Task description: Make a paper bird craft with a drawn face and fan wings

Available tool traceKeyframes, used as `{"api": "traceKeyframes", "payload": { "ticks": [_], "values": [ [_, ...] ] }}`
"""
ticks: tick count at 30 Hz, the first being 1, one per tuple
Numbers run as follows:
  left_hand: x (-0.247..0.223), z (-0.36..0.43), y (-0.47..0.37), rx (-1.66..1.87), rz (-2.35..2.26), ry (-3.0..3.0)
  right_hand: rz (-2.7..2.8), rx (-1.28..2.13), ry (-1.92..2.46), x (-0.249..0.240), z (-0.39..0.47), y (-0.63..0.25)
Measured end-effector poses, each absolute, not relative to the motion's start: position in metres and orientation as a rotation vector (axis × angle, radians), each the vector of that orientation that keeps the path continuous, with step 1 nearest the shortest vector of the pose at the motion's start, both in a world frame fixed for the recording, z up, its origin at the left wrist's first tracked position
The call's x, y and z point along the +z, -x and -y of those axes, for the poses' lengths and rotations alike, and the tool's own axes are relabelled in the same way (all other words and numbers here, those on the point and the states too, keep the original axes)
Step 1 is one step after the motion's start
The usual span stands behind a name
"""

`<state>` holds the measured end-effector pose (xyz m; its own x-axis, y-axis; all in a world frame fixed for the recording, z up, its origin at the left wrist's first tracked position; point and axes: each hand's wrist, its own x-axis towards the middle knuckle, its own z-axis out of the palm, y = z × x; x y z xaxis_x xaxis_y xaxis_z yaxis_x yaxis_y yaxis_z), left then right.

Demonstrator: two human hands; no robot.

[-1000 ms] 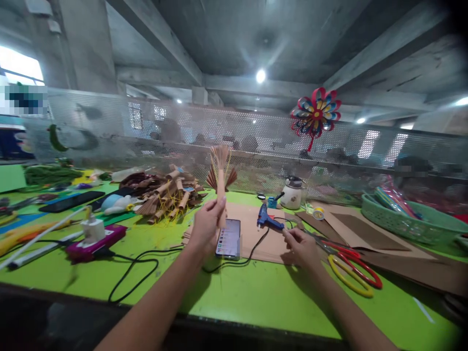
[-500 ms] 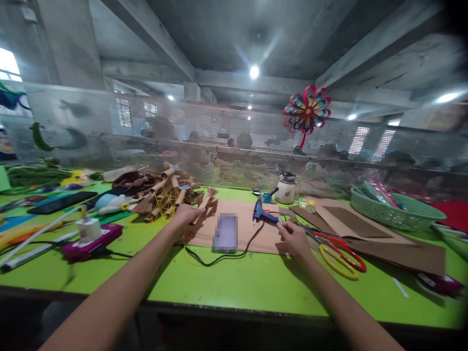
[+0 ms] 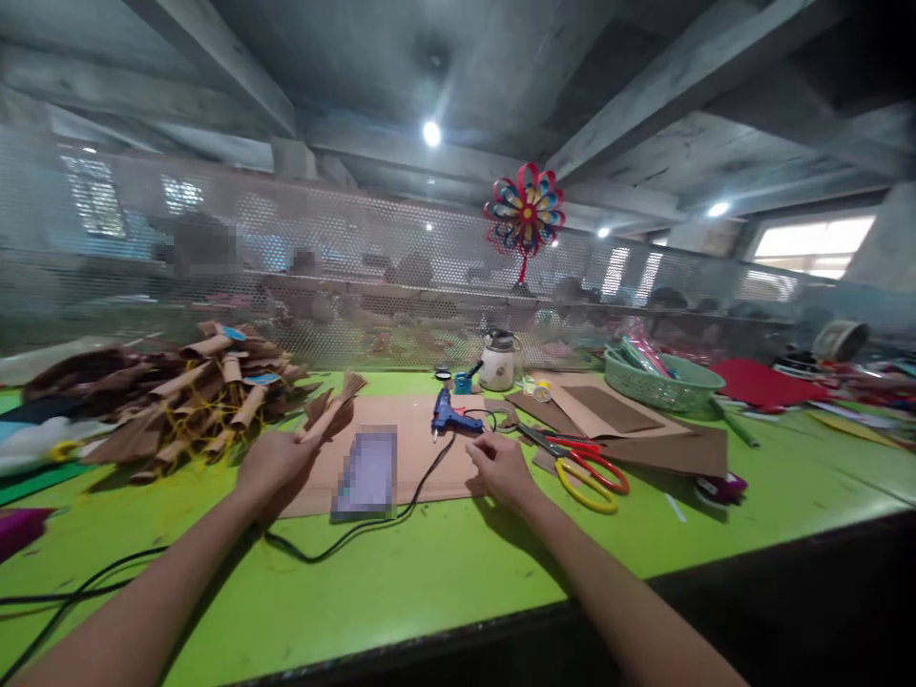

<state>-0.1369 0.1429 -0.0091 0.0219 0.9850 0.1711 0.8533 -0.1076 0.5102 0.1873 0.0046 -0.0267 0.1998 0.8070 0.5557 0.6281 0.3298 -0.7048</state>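
My left hand (image 3: 276,469) is closed around a small rolled brown paper piece (image 3: 333,410) with a fringed end, held above the left part of a brown cardboard sheet (image 3: 422,477). To its left lies a heap of similar paper rolls (image 3: 215,382) tied with yellow strands. My right hand (image 3: 505,468) has its fingers pinched together just below the handle of a blue glue gun (image 3: 454,416); whatever they may hold is too small to make out. Between the hands a phone-like flat object (image 3: 366,474), blurred out, rests on the cardboard.
Scissors (image 3: 583,472) with red and yellow handles lie right of my right hand. Behind them are brown sheets (image 3: 665,448) and a green basket (image 3: 662,386). A white jug (image 3: 499,363) stands at the back. A black cord (image 3: 336,549) crosses the green table (image 3: 401,611).
The view has turned right, so everything appears further left. My left hand has drawn the paper roll back from the heap. My right hand has come slightly away from the glue gun's handle.
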Motion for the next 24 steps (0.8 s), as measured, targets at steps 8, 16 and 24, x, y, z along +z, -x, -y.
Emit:
{"api": "traceKeyframes", "payload": {
  "ticks": [8, 16, 24],
  "values": [
    [-0.005, -0.140, 0.134, 0.620, -1.971, -2.180, 1.552, 0.187, 1.334, -0.023, -0.002, -0.184],
    [0.002, -0.139, 0.139, 0.739, -2.004, -2.233, 1.542, 0.168, 1.330, -0.026, -0.005, -0.182],
    [0.023, -0.129, 0.134, 1.295, -2.021, -2.227, 1.489, 0.237, 1.547, -0.009, -0.009, -0.215]
  ]
}}
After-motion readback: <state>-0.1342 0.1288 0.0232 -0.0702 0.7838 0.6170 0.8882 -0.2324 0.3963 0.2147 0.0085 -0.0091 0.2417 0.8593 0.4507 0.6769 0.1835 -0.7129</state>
